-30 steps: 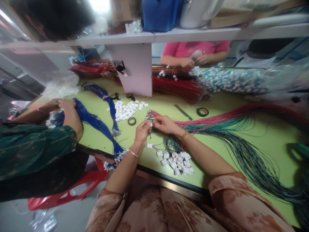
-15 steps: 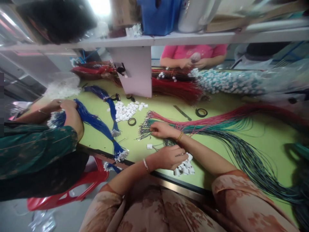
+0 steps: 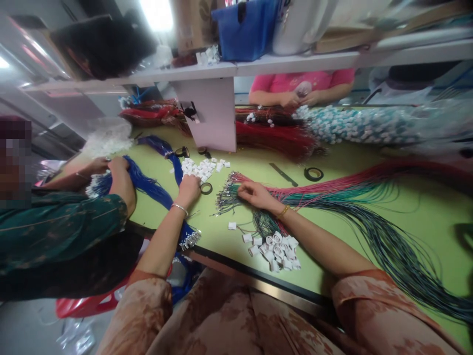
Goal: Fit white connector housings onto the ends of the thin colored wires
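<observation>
— White connectors (image 3: pixel 201 167) are heaped left of centre on the green desk (image 3: pixel 351 231). By which hand are they reached?
— By the left hand (image 3: pixel 190 187). It is stretched up-frame from the lower edge, and its fingers are laid on the near rim of the heap, just beside a black tape ring (image 3: pixel 206 188). Whether the grip is closed on a piece cannot be told, as the fingertips are hidden behind the knuckles.
— And the right hand (image 3: pixel 254 194)?
— It is set at centre frame on the wire bundle (image 3: pixel 314 195), the grip drawn narrow and the fingertips closed on strands just behind the metal-tipped ends.
— How is the bundle laid?
— Its long axis is run from the centre out to the right edge, with the tips fanned toward the left. The heap is found up and left of those tips, with the tape ring between, and the left hand is plainly the nearer to it.
— What else is seen?
— A second lot of white pieces (image 3: pixel 275 249) is seen below the right wrist, and blue wires (image 3: pixel 148 185) are handled by a co-worker at the left.
</observation>
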`<act>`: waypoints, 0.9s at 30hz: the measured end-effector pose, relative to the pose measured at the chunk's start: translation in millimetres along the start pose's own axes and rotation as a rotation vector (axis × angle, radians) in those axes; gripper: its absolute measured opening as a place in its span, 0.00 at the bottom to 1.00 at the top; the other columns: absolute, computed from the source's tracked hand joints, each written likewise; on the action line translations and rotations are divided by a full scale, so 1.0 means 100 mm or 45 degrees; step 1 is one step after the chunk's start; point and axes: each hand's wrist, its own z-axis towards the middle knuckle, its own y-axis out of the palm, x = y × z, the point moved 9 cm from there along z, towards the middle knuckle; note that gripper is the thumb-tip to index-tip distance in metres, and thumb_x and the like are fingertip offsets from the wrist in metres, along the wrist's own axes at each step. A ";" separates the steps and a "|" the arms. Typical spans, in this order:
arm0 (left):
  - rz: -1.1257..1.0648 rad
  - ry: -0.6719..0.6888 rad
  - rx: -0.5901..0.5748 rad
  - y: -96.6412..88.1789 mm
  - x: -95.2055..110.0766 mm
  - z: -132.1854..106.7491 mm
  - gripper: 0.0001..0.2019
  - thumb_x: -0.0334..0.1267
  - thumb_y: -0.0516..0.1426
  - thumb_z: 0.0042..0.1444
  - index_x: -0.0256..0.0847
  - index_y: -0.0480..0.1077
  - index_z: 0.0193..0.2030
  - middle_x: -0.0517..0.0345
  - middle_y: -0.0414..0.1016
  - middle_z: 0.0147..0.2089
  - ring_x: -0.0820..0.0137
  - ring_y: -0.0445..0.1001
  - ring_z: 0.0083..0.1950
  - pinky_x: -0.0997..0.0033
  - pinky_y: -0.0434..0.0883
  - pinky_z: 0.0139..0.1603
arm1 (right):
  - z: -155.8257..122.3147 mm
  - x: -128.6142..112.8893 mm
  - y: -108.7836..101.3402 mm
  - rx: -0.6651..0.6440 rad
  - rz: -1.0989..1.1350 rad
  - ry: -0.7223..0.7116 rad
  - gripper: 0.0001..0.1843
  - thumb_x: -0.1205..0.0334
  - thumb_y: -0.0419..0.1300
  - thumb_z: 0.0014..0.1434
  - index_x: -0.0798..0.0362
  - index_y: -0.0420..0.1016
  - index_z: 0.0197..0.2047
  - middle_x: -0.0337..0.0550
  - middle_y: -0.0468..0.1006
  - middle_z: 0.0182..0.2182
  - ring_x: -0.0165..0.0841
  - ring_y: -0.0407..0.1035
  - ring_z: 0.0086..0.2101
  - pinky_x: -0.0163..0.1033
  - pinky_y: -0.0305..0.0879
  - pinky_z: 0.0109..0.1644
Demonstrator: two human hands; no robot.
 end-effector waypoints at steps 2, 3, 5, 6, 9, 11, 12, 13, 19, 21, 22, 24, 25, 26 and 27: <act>0.074 0.031 0.009 0.08 0.01 0.02 0.10 0.28 0.50 0.54 0.37 0.73 0.33 0.41 0.72 0.38 0.57 0.66 0.43 0.60 0.62 0.43 | 0.05 -0.02 -0.03 0.048 0.137 0.019 0.09 0.57 0.58 0.56 0.55 0.71 0.35 0.39 0.73 0.28 0.28 0.63 0.28 0.34 0.61 0.34; 0.106 0.035 0.023 0.10 0.03 0.01 0.10 0.29 0.49 0.55 0.37 0.72 0.35 0.40 0.72 0.39 0.56 0.66 0.44 0.60 0.62 0.42 | 0.08 -0.04 -0.03 0.059 0.189 0.027 0.10 0.57 0.59 0.55 0.55 0.70 0.35 0.38 0.72 0.28 0.27 0.62 0.27 0.33 0.60 0.33; 0.122 0.029 0.057 0.10 0.07 -0.03 0.09 0.30 0.50 0.55 0.37 0.71 0.37 0.40 0.72 0.39 0.54 0.66 0.45 0.59 0.62 0.42 | 0.16 -0.10 -0.02 0.075 0.258 0.042 0.10 0.56 0.60 0.54 0.55 0.70 0.33 0.37 0.71 0.26 0.27 0.62 0.26 0.33 0.60 0.32; 0.120 0.032 0.073 0.09 0.09 -0.05 0.08 0.29 0.51 0.54 0.37 0.71 0.38 0.40 0.72 0.39 0.53 0.66 0.46 0.58 0.61 0.43 | 0.20 -0.13 0.00 0.080 0.278 0.053 0.10 0.56 0.60 0.54 0.55 0.70 0.32 0.37 0.71 0.26 0.27 0.62 0.26 0.33 0.60 0.32; -0.038 0.025 0.172 -0.05 0.14 -0.14 0.07 0.30 0.52 0.54 0.37 0.70 0.38 0.42 0.72 0.39 0.53 0.67 0.46 0.56 0.62 0.46 | 0.30 -0.23 0.04 0.098 0.274 0.085 0.10 0.56 0.59 0.54 0.56 0.71 0.31 0.37 0.71 0.25 0.27 0.61 0.25 0.34 0.59 0.32; -0.351 -0.011 0.287 -0.20 0.15 -0.21 0.07 0.33 0.53 0.56 0.39 0.69 0.40 0.45 0.72 0.41 0.58 0.69 0.44 0.58 0.64 0.45 | 0.34 -0.30 0.05 0.114 0.246 0.079 0.11 0.56 0.59 0.54 0.56 0.72 0.31 0.38 0.72 0.26 0.27 0.62 0.26 0.34 0.60 0.33; -0.567 -0.037 0.322 -0.25 0.15 -0.25 0.06 0.35 0.54 0.57 0.40 0.69 0.41 0.48 0.72 0.41 0.61 0.70 0.41 0.60 0.66 0.43 | 0.35 -0.33 0.04 0.127 0.239 0.066 0.11 0.55 0.59 0.54 0.56 0.72 0.31 0.38 0.72 0.26 0.27 0.62 0.27 0.34 0.60 0.34; -0.810 -0.058 0.330 -0.28 0.17 -0.29 0.07 0.37 0.55 0.57 0.40 0.69 0.41 0.50 0.72 0.41 0.64 0.70 0.39 0.62 0.67 0.41 | 0.35 -0.37 0.03 0.140 0.239 0.048 0.11 0.55 0.59 0.55 0.56 0.72 0.30 0.38 0.73 0.27 0.27 0.62 0.28 0.34 0.60 0.35; -1.997 -0.148 0.077 -0.03 0.58 -0.46 0.12 0.39 0.66 0.47 0.39 0.71 0.37 0.61 0.70 0.30 0.76 0.70 0.30 0.75 0.68 0.33 | 0.25 -0.48 -0.07 0.221 0.217 -0.001 0.10 0.58 0.58 0.54 0.56 0.71 0.29 0.37 0.71 0.25 0.27 0.61 0.27 0.33 0.58 0.33; -2.179 -0.202 0.027 0.08 0.69 -0.52 0.12 0.38 0.66 0.46 0.39 0.70 0.35 0.62 0.69 0.29 0.78 0.69 0.29 0.78 0.67 0.31 | 0.20 -0.47 -0.10 0.251 0.187 0.023 0.09 0.58 0.58 0.53 0.56 0.70 0.27 0.36 0.69 0.23 0.26 0.59 0.26 0.33 0.56 0.31; -2.249 -0.219 0.011 0.13 0.74 -0.54 0.12 0.37 0.66 0.46 0.39 0.69 0.34 0.63 0.69 0.29 0.79 0.69 0.29 0.79 0.67 0.31 | 0.18 -0.47 -0.10 0.257 0.168 0.036 0.10 0.58 0.57 0.53 0.56 0.69 0.26 0.35 0.67 0.22 0.26 0.58 0.25 0.32 0.55 0.31; -2.355 -0.239 -0.018 0.20 0.83 -0.58 0.13 0.35 0.66 0.46 0.39 0.68 0.35 0.62 0.70 0.31 0.79 0.69 0.29 0.79 0.67 0.32 | 0.14 -0.45 -0.09 0.240 0.131 0.061 0.10 0.59 0.57 0.52 0.55 0.67 0.24 0.35 0.65 0.21 0.26 0.56 0.24 0.32 0.53 0.29; -2.393 -0.244 -0.043 0.23 0.87 -0.59 0.13 0.34 0.66 0.46 0.40 0.68 0.36 0.62 0.71 0.32 0.78 0.69 0.30 0.78 0.68 0.32 | 0.13 -0.44 -0.08 0.223 0.118 0.071 0.11 0.59 0.56 0.52 0.55 0.66 0.23 0.35 0.64 0.20 0.26 0.55 0.24 0.32 0.52 0.29; -2.423 -0.246 -0.069 0.25 0.91 -0.59 0.14 0.34 0.66 0.46 0.39 0.68 0.37 0.61 0.72 0.33 0.77 0.70 0.31 0.77 0.68 0.33 | 0.12 -0.43 -0.07 0.207 0.112 0.079 0.11 0.59 0.56 0.52 0.55 0.66 0.23 0.35 0.63 0.20 0.26 0.55 0.24 0.32 0.52 0.28; -2.449 -0.247 -0.090 0.27 0.94 -0.60 0.14 0.33 0.66 0.46 0.39 0.69 0.38 0.60 0.72 0.33 0.77 0.70 0.31 0.77 0.69 0.34 | 0.11 -0.43 -0.06 0.196 0.112 0.086 0.11 0.59 0.55 0.52 0.54 0.65 0.22 0.35 0.63 0.20 0.25 0.54 0.24 0.32 0.51 0.28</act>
